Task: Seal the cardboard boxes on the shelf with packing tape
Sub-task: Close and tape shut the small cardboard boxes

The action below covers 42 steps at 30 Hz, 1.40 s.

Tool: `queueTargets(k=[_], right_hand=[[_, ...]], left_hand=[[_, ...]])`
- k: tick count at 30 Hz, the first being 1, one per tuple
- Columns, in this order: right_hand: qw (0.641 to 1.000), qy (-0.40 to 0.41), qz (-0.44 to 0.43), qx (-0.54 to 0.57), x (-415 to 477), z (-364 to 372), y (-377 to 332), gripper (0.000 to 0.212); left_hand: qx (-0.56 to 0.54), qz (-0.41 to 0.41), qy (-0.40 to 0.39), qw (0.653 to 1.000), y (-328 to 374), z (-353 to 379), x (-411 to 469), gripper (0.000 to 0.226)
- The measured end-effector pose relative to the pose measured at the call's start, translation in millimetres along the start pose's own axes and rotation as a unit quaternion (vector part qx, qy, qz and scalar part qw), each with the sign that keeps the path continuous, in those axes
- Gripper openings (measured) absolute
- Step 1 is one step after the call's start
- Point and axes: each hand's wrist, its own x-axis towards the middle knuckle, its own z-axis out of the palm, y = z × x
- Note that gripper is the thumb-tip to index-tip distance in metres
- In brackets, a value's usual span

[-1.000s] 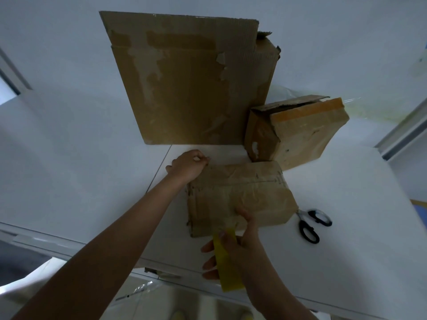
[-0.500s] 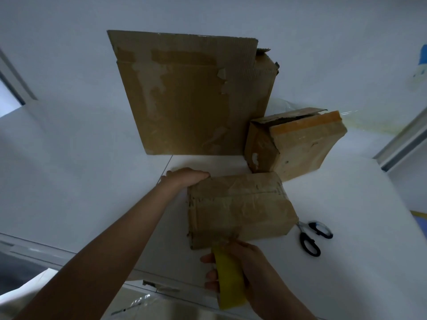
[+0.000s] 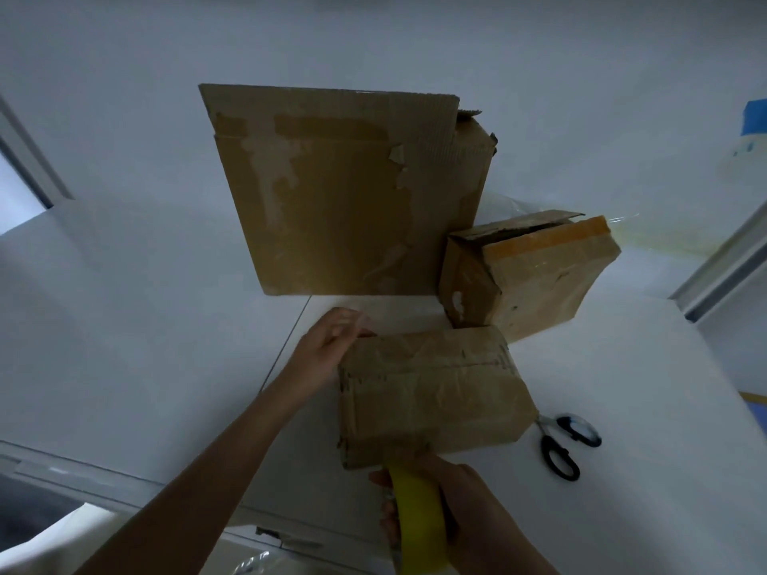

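A small, crumpled cardboard box lies on the white shelf in front of me. My left hand holds its far left corner, fingers curled over the top edge. My right hand grips a yellow roll of packing tape at the box's near edge, with a strip of tape running from the roll onto the box's front face. A second small box, its top flap ajar, stands behind it to the right. A large flat box stands upright at the back.
Black-handled scissors lie on the shelf just right of the near box. The shelf's front edge runs below my arms. A white wall rises behind the boxes, and a blue-and-white object shows at the far right.
My right hand has pulled the yellow tape roll down and toward me, off the box's near edge. My left hand has stayed at the far left corner, fingers now curled over it.
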Motion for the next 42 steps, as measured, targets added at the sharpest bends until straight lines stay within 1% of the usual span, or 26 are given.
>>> queueTargets(k=[1, 3, 4, 5, 7, 10, 12, 14, 16, 18, 21, 23, 25, 27, 29, 30, 31, 33, 34, 35, 37, 38, 39, 40, 41, 42], right_hand=[[1.0, 0.002, 0.003, 0.005, 0.1, -0.7, -0.1, 0.06], [1.0, 0.007, 0.006, 0.008, -1.6, -1.1, 0.0, 0.062], [1.0, 0.012, 0.005, 0.009, -2.4, -1.7, 0.4, 0.061], [1.0, 0.017, 0.003, 0.008, -3.0, -3.0, 0.9, 0.059], [1.0, 0.015, -0.001, 0.001, -3.7, -5.0, 1.8, 0.054], [1.0, 0.01, -0.009, -0.025, -4.3, -7.7, 0.8, 0.038], [0.999, 0.013, -0.018, -0.043, -4.4, -9.2, 0.1, 0.029], [0.998, 0.01, -0.026, -0.052, -6.4, -7.0, -0.3, 0.027], [0.997, 0.01, -0.043, -0.064, -10.0, -1.3, -2.4, 0.031], [0.995, 0.008, -0.061, -0.082, -14.0, 4.1, -6.1, 0.041], [0.991, -0.028, -0.077, -0.107, -31.6, 10.2, -12.9, 0.047], [0.989, -0.045, -0.09, -0.112, -46.2, 11.2, -17.1, 0.058], [0.987, -0.04, -0.11, -0.113, -57.2, 14.3, -21.0, 0.069], [0.979, -0.014, -0.159, -0.124, -65.7, 22.1, -25.9, 0.077], [0.967, 0.017, -0.235, -0.093, -72.7, 26.4, -26.7, 0.079], [0.957, 0.041, -0.272, -0.096, -73.4, 28.9, -26.5, 0.082], [0.943, 0.048, -0.305, -0.122, -70.2, 29.6, -25.4, 0.083], [0.916, 0.049, -0.342, -0.204, -61.0, 32.0, -23.6, 0.081], [0.902, 0.053, -0.352, -0.244, -55.5, 32.1, -23.8, 0.073], [0.885, 0.058, -0.365, -0.282, -49.0, 31.6, -26.3, 0.063], [0.851, 0.069, -0.396, -0.338, -37.5, 32.5, -34.3, 0.045], [0.834, 0.067, -0.417, -0.354, -31.8, 33.0, -38.9, 0.036], [0.826, 0.06, -0.432, -0.358, -26.6, 34.6, -43.5, 0.025], [0.825, 0.052, -0.438, -0.354, -21.9, 36.0, -47.7, 0.017], [0.827, 0.042, -0.439, -0.347, -16.7, 37.5, -51.6, 0.014], [0.832, 0.038, -0.437, -0.34, -12.3, 39.8, -55.7, 0.016]], left_hand=[[-0.029, 0.017, -0.024, 0.999, -4.0, 0.3, -14.1, 0.068], [-0.048, 0.026, -0.09, 0.994, -17.1, -0.8, -36.1, 0.114], [-0.028, 0.029, -0.125, 0.991, -23.2, -2.2, -43.2, 0.13], [0.0, 0.032, -0.152, 0.988, -26.6, -4.5, -48.5, 0.14], [0.061, 0.028, -0.178, 0.982, -26.2, -11.5, -56.3, 0.149], [0.164, 0.063, -0.185, 0.967, -22.8, -18.0, -60.1, 0.151], [0.192, 0.08, -0.179, 0.961, -20.8, -17.9, -60.4, 0.148], [0.189, 0.079, -0.155, 0.966, -21.9, -17.3, -59.4, 0.14], [0.192, 0.079, -0.128, 0.97, -23.0, -14.4, -58.1, 0.133], [0.173, 0.074, -0.111, 0.976, -23.5, -11.1, -56.3, 0.126], [0.101, 0.042, -0.091, 0.99, -17.0, -9.2, -55.1, 0.114], [0.034, 0.01, -0.091, 0.995, -13.0, -8.7, -56.6, 0.109], [-0.006, -0.026, -0.091, 0.995, -13.4, -6.2, -58.8, 0.107], [-0.046, -0.059, -0.077, 0.994, -15.5, -3.3, -61.6, 0.11], [-0.101, -0.074, -0.071, 0.99, -9.3, -1.2, -63.5, 0.113], [-0.107, -0.092, -0.074, 0.987, -3.7, 0.0, -62.6, 0.106], [-0.107, -0.113, -0.077, 0.985, 3.8, 2.0, -62.4, 0.089], [-0.097, -0.159, -0.053, 0.981, 8.1, 4.2, -56.2, 0.041], [-0.089, -0.177, -0.033, 0.98, 9.0, 2.7, -52.8, 0.031], [-0.077, -0.187, -0.018, 0.979, 6.4, 0.7, -49.7, 0.039], [0.017, -0.137, 0.043, 0.99, 1.5, -5.1, -46.6, 0.069], [0.067, -0.086, 0.096, 0.989, 1.8, -8.0, -48.1, 0.074], [0.092, -0.013, 0.142, 0.986, 5.8, -9.3, -50.2, 0.071], [0.092, 0.061, 0.156, 0.981, 12.2, -10.5, -52.0, 0.064], [0.085, 0.128, 0.137, 0.979, 21.3, -11.3, -54.8, 0.059], [0.086, 0.165, 0.086, 0.979, 25.5, -12.7, -55.9, 0.059]])
